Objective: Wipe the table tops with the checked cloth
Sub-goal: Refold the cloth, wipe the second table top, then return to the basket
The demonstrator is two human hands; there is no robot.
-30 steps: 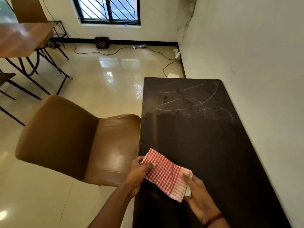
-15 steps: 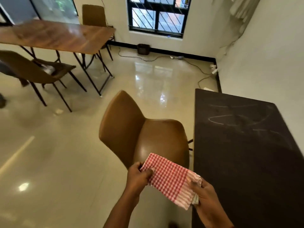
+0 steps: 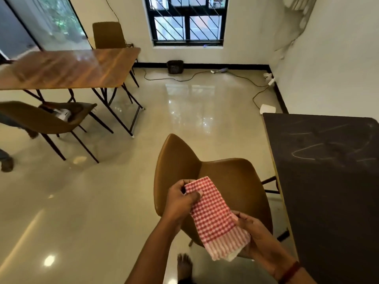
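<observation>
A folded red-and-white checked cloth (image 3: 215,216) is stretched between both hands above a brown chair. My left hand (image 3: 180,199) pinches its upper end. My right hand (image 3: 254,234) grips its lower striped end. The dark table top (image 3: 332,181) lies to the right against the wall, with pale smear lines across its far part. A wooden table top (image 3: 67,68) stands at the far left of the room.
A brown padded chair (image 3: 231,181) sits right below the cloth, beside the dark table. Another brown chair (image 3: 41,119) is tucked under the wooden table, and one (image 3: 106,34) behind it. Cables (image 3: 242,78) and a small black bin (image 3: 175,66) lie along the far wall. My bare foot (image 3: 184,265) shows on the glossy floor.
The view has swung left, away from the dark table, bringing the wooden table into sight. The cloth, held in both hands, has moved off the dark table top to above the chair.
</observation>
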